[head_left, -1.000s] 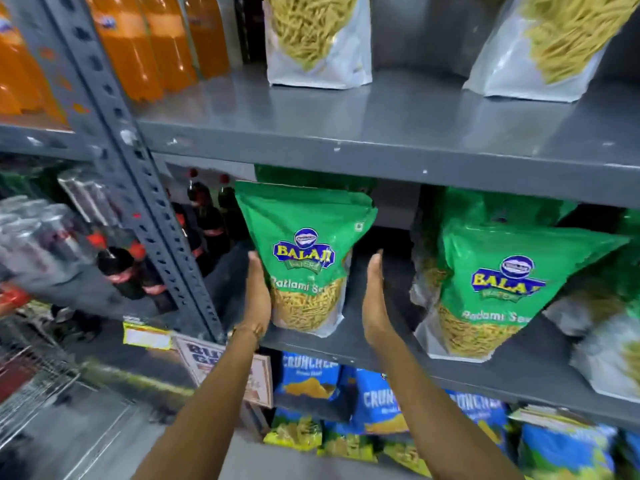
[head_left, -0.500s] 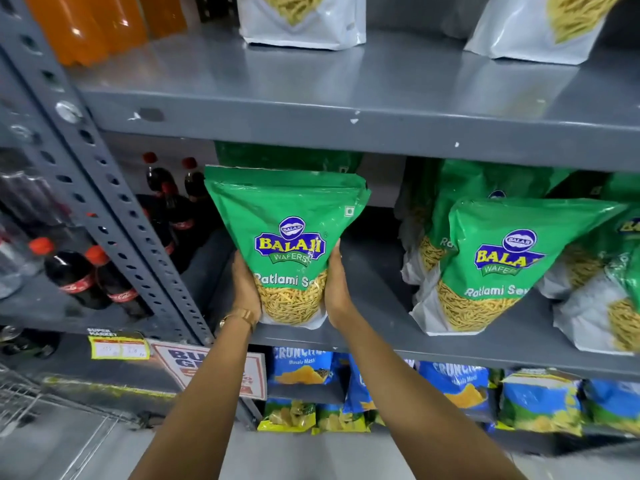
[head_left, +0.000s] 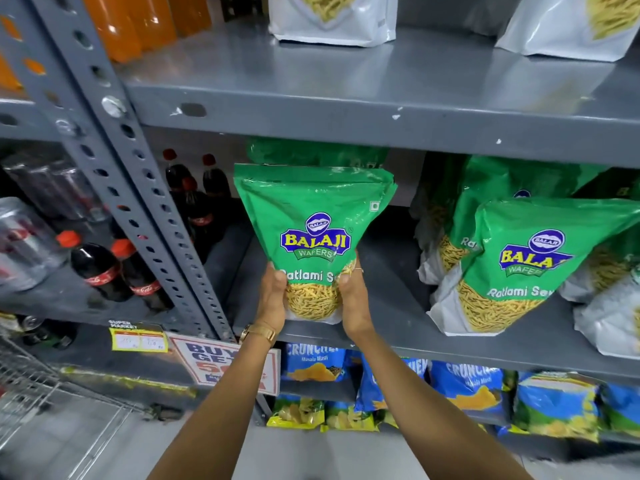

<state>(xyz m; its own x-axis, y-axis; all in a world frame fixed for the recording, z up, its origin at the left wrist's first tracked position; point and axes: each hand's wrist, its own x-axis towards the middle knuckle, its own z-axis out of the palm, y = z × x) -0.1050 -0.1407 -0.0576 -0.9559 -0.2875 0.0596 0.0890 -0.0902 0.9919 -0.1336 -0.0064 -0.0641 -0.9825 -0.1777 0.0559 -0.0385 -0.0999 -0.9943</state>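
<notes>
A green Balaji Ratlami Sev pouch [head_left: 311,220] stands upright at the front of the middle grey shelf [head_left: 398,327]. My left hand [head_left: 272,296] grips its lower left side, thumb curled over the front. On the opposite side my right hand [head_left: 351,299] grips the lower right, with a ring on one finger. A gold watch sits on my left wrist. Another green pouch [head_left: 311,155] shows just behind the held one.
More green sev pouches [head_left: 519,265] lean on the shelf to the right. Cola bottles [head_left: 100,271] stand left of the perforated grey upright [head_left: 114,161]. White sev bags [head_left: 332,19] and orange bottles [head_left: 138,22] fill the top shelf. Blue snack packs [head_left: 467,386] lie below. A wire basket [head_left: 41,393] is at lower left.
Both hands closed in from either side of the pouch and now grip its lower part. The view moved closer to the shelf.
</notes>
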